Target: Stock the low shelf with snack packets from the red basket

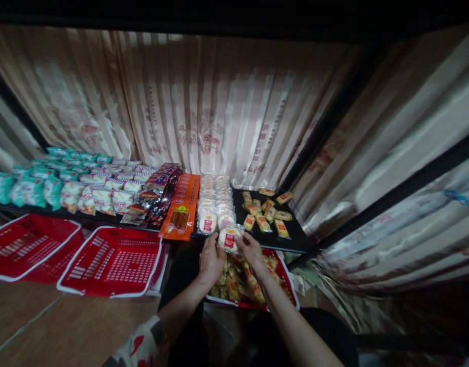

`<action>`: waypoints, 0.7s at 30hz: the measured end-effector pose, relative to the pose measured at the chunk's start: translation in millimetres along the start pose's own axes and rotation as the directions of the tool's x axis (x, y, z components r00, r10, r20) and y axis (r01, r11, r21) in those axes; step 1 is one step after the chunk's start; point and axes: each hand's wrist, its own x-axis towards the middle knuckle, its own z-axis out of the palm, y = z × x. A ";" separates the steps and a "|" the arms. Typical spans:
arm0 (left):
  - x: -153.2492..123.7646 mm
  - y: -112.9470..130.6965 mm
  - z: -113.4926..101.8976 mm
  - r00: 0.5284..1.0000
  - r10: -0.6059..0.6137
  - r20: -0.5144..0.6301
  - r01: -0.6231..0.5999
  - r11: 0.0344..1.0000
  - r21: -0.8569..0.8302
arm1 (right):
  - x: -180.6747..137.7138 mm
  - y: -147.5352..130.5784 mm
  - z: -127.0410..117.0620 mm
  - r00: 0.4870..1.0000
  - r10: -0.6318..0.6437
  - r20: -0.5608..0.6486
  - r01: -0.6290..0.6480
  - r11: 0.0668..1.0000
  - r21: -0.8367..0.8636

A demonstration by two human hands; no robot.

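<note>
A clear-wrapped round white rice cracker [229,239] with a red label is held between my two hands, at the shelf's front edge. My left hand [211,259] grips its left side and my right hand [252,252] pinches its right side. Just behind it, two rows of rice cracker packets [207,206] run back along the black shelf [240,204]. Below my hands stands a red basket [291,283] holding many yellow-wrapped snack bars [253,285]. More yellow snack bars [263,223] lie scattered on the shelf to the right.
Left of the crackers lie an orange snack packet [181,206], dark red packets [160,191], white packets [104,199] and teal packets [31,191]. Two red baskets [115,260] stand on the floor at left. Pleated curtains [204,102] hang behind, with black frame bars [391,186] at right.
</note>
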 end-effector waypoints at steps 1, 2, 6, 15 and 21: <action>0.2 -0.3 -0.5 0.999 0.053 -0.009 -0.052 0.997 0.057 | 7.1 3.5 1.5 1.000 -0.009 -0.011 0.008 0.999 -0.034; 0.7 -0.8 -0.7 0.994 0.110 -0.012 -0.108 0.988 0.113 | 14.2 7.5 2.7 1.000 -0.017 -0.020 0.015 0.997 -0.076; 9.6 -4.9 2.0 0.962 0.272 -0.006 -0.260 0.926 0.272 | 39.7 23.2 4.1 0.999 -0.038 -0.038 0.029 0.977 -0.211; 53.9 -20.6 13.2 0.974 0.224 -0.043 -0.191 0.903 0.385 | 73.0 32.5 5.8 0.985 -0.166 -0.053 0.133 0.914 -0.384; 60.7 -37.4 33.9 0.932 0.333 -0.143 -0.237 0.859 0.454 | 73.8 41.6 5.9 0.947 -0.305 -0.097 0.208 0.817 -0.537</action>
